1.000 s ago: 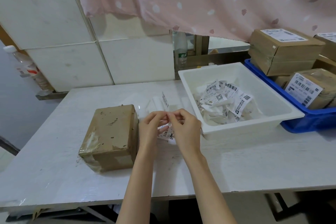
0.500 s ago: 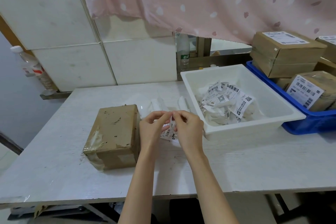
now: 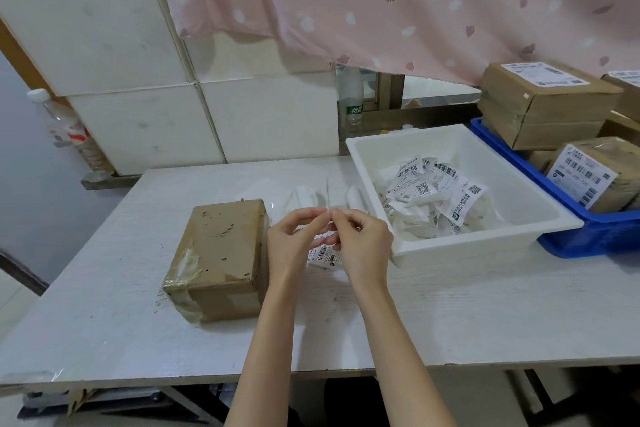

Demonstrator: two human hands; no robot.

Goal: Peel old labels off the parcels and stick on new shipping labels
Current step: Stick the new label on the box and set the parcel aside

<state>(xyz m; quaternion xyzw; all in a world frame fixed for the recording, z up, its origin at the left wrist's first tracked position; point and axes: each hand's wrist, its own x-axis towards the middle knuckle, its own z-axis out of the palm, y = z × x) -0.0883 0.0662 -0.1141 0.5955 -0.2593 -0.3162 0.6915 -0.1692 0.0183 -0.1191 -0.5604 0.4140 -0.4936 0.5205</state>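
brown parcel (image 3: 221,260): bare top, on the table (image 3: 450,315) just left of the hands
label (image 3: 323,255): printed, pinched between left hand (image 3: 292,246) and right hand (image 3: 363,246) above the table
white bin (image 3: 485,246): crumpled labels inside

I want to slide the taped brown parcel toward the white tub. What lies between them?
Head view: both hands, left and right, pinching a barcoded label, and white paper strips.
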